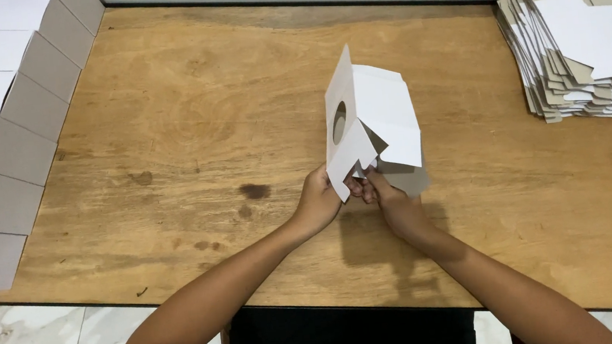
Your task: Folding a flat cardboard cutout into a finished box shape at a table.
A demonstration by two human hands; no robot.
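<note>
- Nearest the viewer: two bare forearms rise from the bottom edge and meet over the middle of the wooden table (168,133).
- Left hand (318,202): fingers curled and pinching the lower corner of a white cardboard box blank (382,112), gripping the pointed flap at its bottom edge.
- Right hand (393,202): fingers closed on the same lower edge, just beside the left fingertips; the two hands touch or nearly touch there.
- The box blank, partly folded, stands tilted above both hands and off the table surface; its panels fan upward and away from the fingers. The left panel has a round hole (339,122); the grey inner face shows at the lower right.
- Farther left: a row of assembled white-and-grey boxes (10,126) runs along the table's left edge, well apart from the hands.
- Farther right: a stack of flat blanks (578,48) lies at the far right corner.
</note>
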